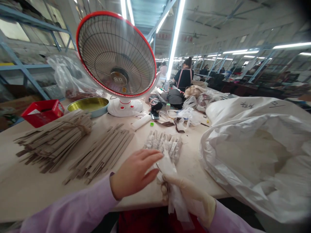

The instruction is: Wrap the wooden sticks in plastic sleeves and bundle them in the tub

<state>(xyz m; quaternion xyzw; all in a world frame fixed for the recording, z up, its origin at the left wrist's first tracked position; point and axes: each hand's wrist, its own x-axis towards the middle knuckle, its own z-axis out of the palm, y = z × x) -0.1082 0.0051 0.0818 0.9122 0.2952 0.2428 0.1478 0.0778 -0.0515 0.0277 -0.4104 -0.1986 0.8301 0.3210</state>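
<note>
My right hand (190, 192), in a pale glove, is closed round a thin white sheet (168, 164), plastic or paper, that hangs down below the fingers. Bare and with fingers stretched out, my left hand (134, 173) hovers beside the sheet's upper part; whether its fingertips touch it I cannot tell. Just beyond both hands lies a row of white-wrapped strips (152, 139), partly covered by the sheet. Loose flat grey-brown strips (104, 155) are spread left of my left hand. Farther left is a tied bundle of similar strips (58, 139).
A red-rimmed fan-shaped heater (123, 108) stands at the back, beside a round gold-lined tin (88, 105) and a red box (43, 113). A large white sack (243, 145) bulges over the table's right side. Plastic bags (191, 115) and scraps lie behind; a person (184, 76) stands farther off.
</note>
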